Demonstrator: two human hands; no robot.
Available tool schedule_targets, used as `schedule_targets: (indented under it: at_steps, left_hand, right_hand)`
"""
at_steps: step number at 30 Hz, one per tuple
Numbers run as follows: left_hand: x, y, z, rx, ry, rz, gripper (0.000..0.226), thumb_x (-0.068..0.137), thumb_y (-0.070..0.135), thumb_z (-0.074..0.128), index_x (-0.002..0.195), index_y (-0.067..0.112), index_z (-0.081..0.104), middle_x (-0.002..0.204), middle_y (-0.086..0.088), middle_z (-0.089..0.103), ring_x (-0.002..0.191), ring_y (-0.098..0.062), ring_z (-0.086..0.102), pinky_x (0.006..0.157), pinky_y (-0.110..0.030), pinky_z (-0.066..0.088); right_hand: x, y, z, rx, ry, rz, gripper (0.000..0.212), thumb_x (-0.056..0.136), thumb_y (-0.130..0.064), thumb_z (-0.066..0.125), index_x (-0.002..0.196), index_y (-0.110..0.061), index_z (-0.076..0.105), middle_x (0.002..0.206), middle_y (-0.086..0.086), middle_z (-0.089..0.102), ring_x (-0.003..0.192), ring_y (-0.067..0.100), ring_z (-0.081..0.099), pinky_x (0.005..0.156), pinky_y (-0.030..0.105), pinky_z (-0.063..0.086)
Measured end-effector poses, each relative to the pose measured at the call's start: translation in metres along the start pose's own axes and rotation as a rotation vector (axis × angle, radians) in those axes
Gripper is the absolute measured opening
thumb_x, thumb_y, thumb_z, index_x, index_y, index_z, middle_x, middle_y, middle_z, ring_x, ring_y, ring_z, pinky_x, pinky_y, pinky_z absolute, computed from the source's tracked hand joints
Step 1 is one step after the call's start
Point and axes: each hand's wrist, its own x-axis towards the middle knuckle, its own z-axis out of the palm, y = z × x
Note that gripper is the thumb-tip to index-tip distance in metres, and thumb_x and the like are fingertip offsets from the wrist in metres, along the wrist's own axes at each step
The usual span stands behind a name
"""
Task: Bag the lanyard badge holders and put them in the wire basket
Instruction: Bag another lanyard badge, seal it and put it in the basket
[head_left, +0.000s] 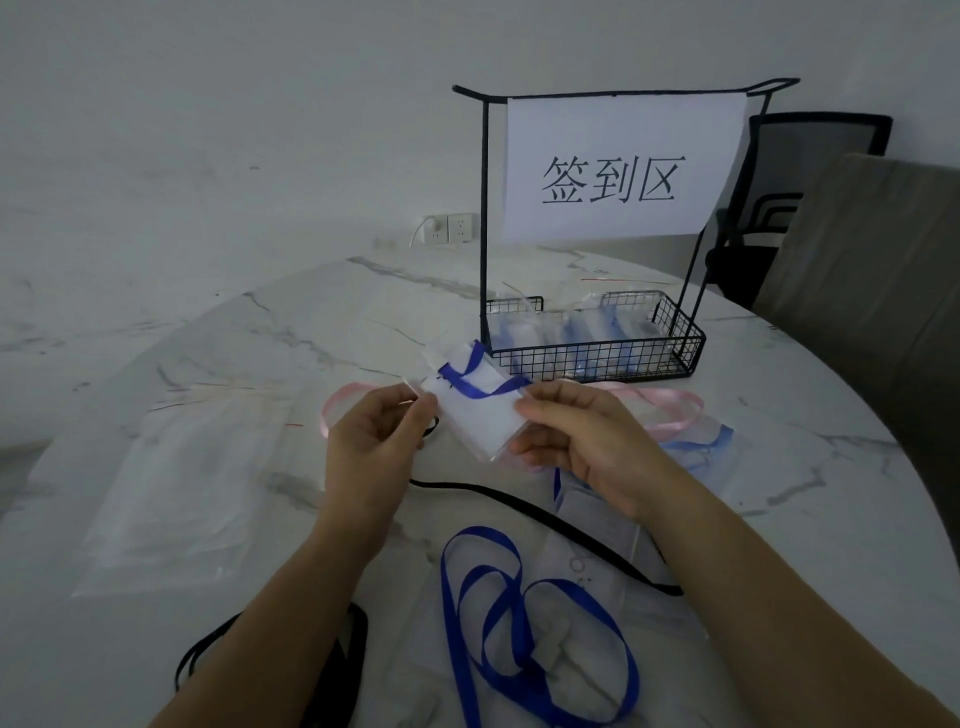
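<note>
The left hand (374, 434) and the right hand (576, 434) pinch opposite ends of a clear plastic badge holder with blue ribbon lanyard (475, 410) between them. A black wire basket (597, 359) stands just beyond.

A single wide-angle camera, worn on the head, is looking forward and down across a round marble table (291, 332) from its near edge. It is sitting close above the forearms, framing the left hand (374, 441), right hand (582, 441) and the bagged badge holder (478, 410) they are holding at mid-frame. The wire basket (597, 358) is standing just beyond, with the wall (208, 130) behind.
</note>
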Motion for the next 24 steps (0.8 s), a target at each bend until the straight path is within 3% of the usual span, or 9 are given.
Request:
schedule_targets:
  at_steps: [2, 5, 7, 10, 11, 13, 16, 19, 24]
  left_hand:
    - [0.001, 0.001, -0.003, -0.054, 0.012, -0.021, 0.014, 0.092, 0.021, 0.066, 0.103, 0.015, 0.072, 0.074, 0.013, 0.071, 0.064, 0.003, 0.062, 0.058, -0.014, 0.05]
    - [0.002, 0.005, -0.008, -0.145, 0.019, -0.046, 0.016, 0.093, 0.021, 0.065, 0.104, 0.02, 0.076, 0.088, 0.009, 0.074, 0.083, -0.008, 0.068, 0.074, -0.032, 0.056]
    - [0.001, 0.008, -0.008, -0.149, 0.017, -0.035, 0.016, 0.093, 0.024, 0.064, 0.103, 0.027, 0.077, 0.099, 0.007, 0.075, 0.092, -0.014, 0.071, 0.08, -0.038, 0.06]
    - [-0.004, 0.012, -0.006, -0.113, -0.027, 0.046, 0.017, 0.094, 0.027, 0.063, 0.104, 0.034, 0.074, 0.1, 0.013, 0.075, 0.093, -0.008, 0.07, 0.079, -0.032, 0.059]
    - [-0.004, 0.014, -0.006, -0.095, -0.038, 0.076, 0.018, 0.094, 0.027, 0.062, 0.105, 0.034, 0.074, 0.1, 0.013, 0.075, 0.094, -0.007, 0.07, 0.08, -0.03, 0.058]
    - [-0.005, 0.015, -0.005, -0.085, -0.037, 0.111, 0.018, 0.095, 0.027, 0.061, 0.104, 0.037, 0.073, 0.1, 0.013, 0.075, 0.093, -0.008, 0.07, 0.076, -0.026, 0.059]
    - [-0.002, 0.015, -0.005, -0.098, 0.027, 0.102, 0.015, 0.094, 0.028, 0.062, 0.097, 0.039, 0.073, 0.095, 0.014, 0.075, 0.088, -0.009, 0.071, 0.069, -0.022, 0.059]
    - [0.002, 0.012, -0.006, -0.082, 0.122, 0.073, 0.01, 0.094, 0.029, 0.063, 0.098, 0.032, 0.072, 0.092, 0.015, 0.075, 0.085, -0.003, 0.07, 0.069, -0.016, 0.056]
    - [0.01, 0.004, -0.013, -0.044, 0.259, 0.056, 0.011, 0.094, 0.032, 0.065, 0.097, 0.022, 0.068, 0.079, 0.007, 0.07, 0.064, 0.0, 0.062, 0.062, -0.019, 0.053]
  right_hand:
    - [0.0, 0.004, 0.003, -0.265, 0.072, -0.072, 0.008, 0.088, -0.021, 0.074, 0.094, -0.021, 0.069, 0.083, -0.002, 0.073, 0.071, 0.013, 0.071, 0.059, 0.025, 0.053]
    - [0.002, 0.01, 0.004, -0.636, 0.225, -0.28, 0.047, 0.079, -0.029, 0.079, 0.119, -0.033, 0.055, 0.118, -0.014, 0.058, 0.096, 0.004, 0.06, 0.073, 0.019, 0.048]
    - [0.002, 0.012, 0.002, -0.688, 0.129, -0.351, 0.077, 0.078, -0.022, 0.076, 0.142, -0.039, 0.038, 0.141, -0.016, 0.042, 0.122, 0.001, 0.047, 0.088, 0.015, 0.04]
    - [-0.001, 0.016, 0.0, -0.664, -0.064, -0.295, 0.098, 0.07, -0.032, 0.069, 0.153, -0.044, 0.017, 0.147, -0.027, 0.037, 0.136, -0.008, 0.033, 0.098, 0.009, 0.033]
    - [-0.001, 0.018, 0.001, -0.639, -0.11, -0.275, 0.097, 0.068, -0.037, 0.068, 0.151, -0.048, 0.018, 0.142, -0.029, 0.042, 0.134, -0.011, 0.036, 0.098, 0.009, 0.036]
    - [-0.002, 0.019, 0.004, -0.589, -0.167, -0.249, 0.077, 0.069, -0.041, 0.068, 0.138, -0.057, 0.036, 0.122, -0.024, 0.063, 0.121, -0.006, 0.054, 0.1, 0.022, 0.045]
    - [-0.003, 0.018, 0.007, -0.582, -0.195, -0.233, 0.033, 0.08, -0.049, 0.062, 0.112, -0.046, 0.066, 0.077, -0.006, 0.072, 0.076, 0.008, 0.069, 0.076, 0.03, 0.054]
    - [-0.004, 0.014, 0.008, -0.598, -0.131, -0.243, 0.019, 0.088, -0.049, 0.056, 0.09, -0.04, 0.072, 0.06, -0.004, 0.062, 0.054, 0.01, 0.058, 0.059, 0.029, 0.049]
    - [-0.01, 0.0, 0.008, -0.409, -0.175, -0.144, 0.035, 0.103, -0.031, 0.051, 0.076, -0.021, 0.07, 0.048, -0.009, 0.034, 0.042, 0.01, 0.034, 0.054, 0.033, 0.037]
